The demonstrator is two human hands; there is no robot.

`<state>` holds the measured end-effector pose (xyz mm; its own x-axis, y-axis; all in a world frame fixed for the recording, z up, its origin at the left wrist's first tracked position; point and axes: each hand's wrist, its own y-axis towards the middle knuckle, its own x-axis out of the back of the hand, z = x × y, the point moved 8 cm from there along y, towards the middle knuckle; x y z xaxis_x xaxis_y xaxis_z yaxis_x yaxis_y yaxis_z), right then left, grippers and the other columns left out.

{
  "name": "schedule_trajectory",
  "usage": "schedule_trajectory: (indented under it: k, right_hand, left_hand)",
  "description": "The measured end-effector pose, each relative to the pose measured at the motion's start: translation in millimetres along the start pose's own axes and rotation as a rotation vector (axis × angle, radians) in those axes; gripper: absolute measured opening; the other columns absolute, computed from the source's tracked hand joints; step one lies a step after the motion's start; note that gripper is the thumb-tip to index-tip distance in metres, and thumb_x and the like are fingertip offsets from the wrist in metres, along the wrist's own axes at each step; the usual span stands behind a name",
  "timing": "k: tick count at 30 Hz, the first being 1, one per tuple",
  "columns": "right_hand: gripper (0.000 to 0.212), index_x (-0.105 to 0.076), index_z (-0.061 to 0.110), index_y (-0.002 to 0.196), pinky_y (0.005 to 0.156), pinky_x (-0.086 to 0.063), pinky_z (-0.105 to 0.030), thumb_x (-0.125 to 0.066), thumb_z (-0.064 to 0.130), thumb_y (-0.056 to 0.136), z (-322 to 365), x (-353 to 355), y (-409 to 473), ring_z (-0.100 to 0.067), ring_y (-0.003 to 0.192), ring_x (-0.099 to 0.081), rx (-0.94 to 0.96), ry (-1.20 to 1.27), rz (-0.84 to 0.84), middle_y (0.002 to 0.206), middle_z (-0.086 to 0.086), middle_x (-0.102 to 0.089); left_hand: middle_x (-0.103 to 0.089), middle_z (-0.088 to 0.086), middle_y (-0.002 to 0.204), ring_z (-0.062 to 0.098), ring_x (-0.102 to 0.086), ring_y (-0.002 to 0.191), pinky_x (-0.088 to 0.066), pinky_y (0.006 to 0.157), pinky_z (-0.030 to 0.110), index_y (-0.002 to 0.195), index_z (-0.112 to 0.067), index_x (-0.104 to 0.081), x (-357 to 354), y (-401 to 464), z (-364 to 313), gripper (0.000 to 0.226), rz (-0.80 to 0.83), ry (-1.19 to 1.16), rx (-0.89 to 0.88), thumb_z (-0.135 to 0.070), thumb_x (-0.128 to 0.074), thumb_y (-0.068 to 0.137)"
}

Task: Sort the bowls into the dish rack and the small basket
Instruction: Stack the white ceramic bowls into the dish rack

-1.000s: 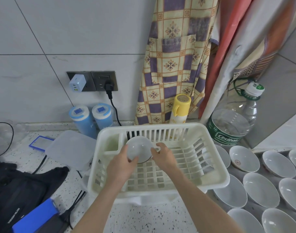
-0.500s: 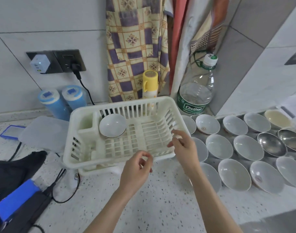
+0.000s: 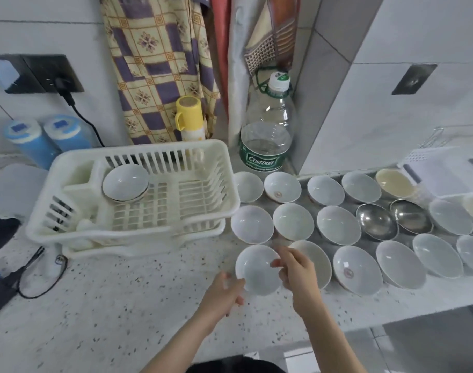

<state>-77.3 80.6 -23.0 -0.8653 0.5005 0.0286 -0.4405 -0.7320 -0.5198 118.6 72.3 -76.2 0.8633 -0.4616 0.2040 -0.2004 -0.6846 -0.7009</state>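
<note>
Bowls (image 3: 337,224) right of dish rack (image 3: 138,235)

Both hands are now clear of the dish rack (image 3: 138,227), leaving one bowl (image 3: 125,183) propped inside. The left hand (image 3: 224,293) and right hand (image 3: 297,270) now meet at the nearest white bowl (image 3: 258,269) on the worktop.

A home kitchen, clearly lived in. A speckled stone bench (image 3: 138,297) against grey tiled walls, with a white plastic dish rack (image 3: 138,200) and many small bowls (image 3: 337,224) laid in rows beside it. A patterned apron (image 3: 160,63) hanging on the wall, a large water bottle (image 3: 267,135) and a yellow flask (image 3: 189,119) in the corner. A wall socket (image 3: 44,74) with a charger plugged in, and two blue canisters (image 3: 47,138) below it.
</note>
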Motion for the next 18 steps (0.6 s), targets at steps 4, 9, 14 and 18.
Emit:
schedule_trajectory:
  k: [4, 9, 14, 18]
  right_hand:
    - [0.023, -0.070, 0.004, 0.094, 0.035, -0.023, -0.019, -0.060, 0.025, 0.091, -45, 29, -7, -0.009, 0.039, -0.034, -0.217, 0.028, 0.044, 0.062, -0.005, -0.068]
    - [0.044, -0.069, 0.003, 0.102, 0.035, -0.022, -0.020, -0.061, 0.044, 0.090, -91, 43, -18, -0.010, 0.041, -0.034, -0.494, 0.110, 0.089, 0.065, -0.005, -0.070]
    - [0.040, -0.060, 0.010, 0.110, 0.032, -0.023, -0.019, -0.057, 0.045, 0.092, -97, 66, -12, -0.010, 0.041, -0.036, -0.491, 0.171, -0.090, 0.086, -0.011, -0.075]
    - [0.030, -0.053, 0.019, 0.115, 0.034, -0.025, -0.020, -0.057, 0.039, 0.093, -90, 73, -7, -0.012, 0.046, -0.042, -0.428, 0.186, -0.139, 0.093, -0.009, -0.076]
  left_hand:
    - [-0.078, -0.001, 0.082, 0.009, -0.045, 0.045, -0.030, 0.042, 0.020, 0.127, -0.030, -0.045, -23, 6, 14, 0.039, -0.056, -0.162, 0.064, -0.044, -0.056, 0.092]
    - [-0.078, 0.000, 0.077, 0.010, -0.046, 0.044, -0.030, 0.039, 0.020, 0.120, -0.026, -0.050, -32, 11, 14, 0.028, -0.145, -0.290, 0.060, -0.026, -0.054, 0.093]
    - [-0.079, 0.007, 0.082, 0.012, -0.043, 0.049, -0.028, 0.038, 0.020, 0.118, -0.025, -0.052, -40, 13, 14, 0.026, -0.128, -0.364, 0.099, -0.022, -0.054, 0.093]
    - [-0.079, 0.009, 0.085, 0.011, -0.042, 0.049, -0.027, 0.038, 0.020, 0.114, -0.026, -0.056, -43, 13, 17, 0.024, -0.115, -0.414, 0.106, -0.016, -0.052, 0.092]
